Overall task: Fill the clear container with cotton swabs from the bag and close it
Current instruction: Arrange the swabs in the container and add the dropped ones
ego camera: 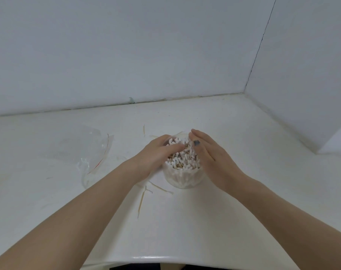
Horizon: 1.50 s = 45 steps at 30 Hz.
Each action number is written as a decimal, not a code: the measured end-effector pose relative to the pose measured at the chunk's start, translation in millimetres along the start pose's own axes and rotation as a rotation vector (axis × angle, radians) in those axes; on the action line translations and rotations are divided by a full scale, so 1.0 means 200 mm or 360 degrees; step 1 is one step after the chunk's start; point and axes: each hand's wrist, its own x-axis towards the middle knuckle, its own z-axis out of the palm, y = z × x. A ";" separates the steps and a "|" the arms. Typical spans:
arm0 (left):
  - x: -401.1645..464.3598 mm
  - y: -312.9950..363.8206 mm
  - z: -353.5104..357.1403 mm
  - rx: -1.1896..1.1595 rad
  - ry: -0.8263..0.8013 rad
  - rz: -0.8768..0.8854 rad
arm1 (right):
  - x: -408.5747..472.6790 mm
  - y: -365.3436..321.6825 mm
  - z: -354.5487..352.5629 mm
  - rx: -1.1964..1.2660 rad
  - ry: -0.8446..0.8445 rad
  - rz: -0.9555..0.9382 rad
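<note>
Clear container [182, 177] brimful with cotton swabs [183, 155]. Left hand [156, 152] and right hand [208, 152] flat, fingers straight, pressing swabs down, grasping nothing. Risk: uneven push tips container, more swabs spill onto desk [243, 191]; protruding tips block lid.

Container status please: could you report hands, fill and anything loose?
Left hand and right hand open, cupping container. Swabs packed, no lid. Stray swabs on counter.

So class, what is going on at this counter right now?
A person has both hands at a clear container standing on a white counter. It is packed with upright cotton swabs. The left hand cups its left side with fingers across the swab tips, and the right hand lies flat against the right side. No lid is on it. The plastic bag lies to the left, and a few loose swabs lie scattered nearby.
</note>
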 end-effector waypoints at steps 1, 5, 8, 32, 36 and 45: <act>0.00 0.00 0.00 -0.0018 0.0010 -0.0004 | 0.00 -0.01 0.01 0.0111 0.0026 0.0040; 0.00 0.01 0.00 -0.0015 -0.0018 -0.0034 | 0.00 0.00 0.01 0.0149 0.0069 -0.0009; -0.01 0.00 -0.02 0.0002 0.0028 -0.0027 | -0.01 -0.01 -0.01 0.0177 0.0230 -0.0062; -0.01 0.06 -0.01 0.0346 0.0114 0.0042 | 0.02 -0.05 -0.07 -0.0400 0.0125 -0.0308; -0.02 0.07 -0.01 0.0377 0.0103 0.0039 | 0.02 -0.09 -0.07 -0.0136 0.0084 -0.0128; -0.03 0.07 -0.03 0.0367 0.0114 0.0037 | 0.02 -0.14 -0.13 0.0640 0.0083 0.0004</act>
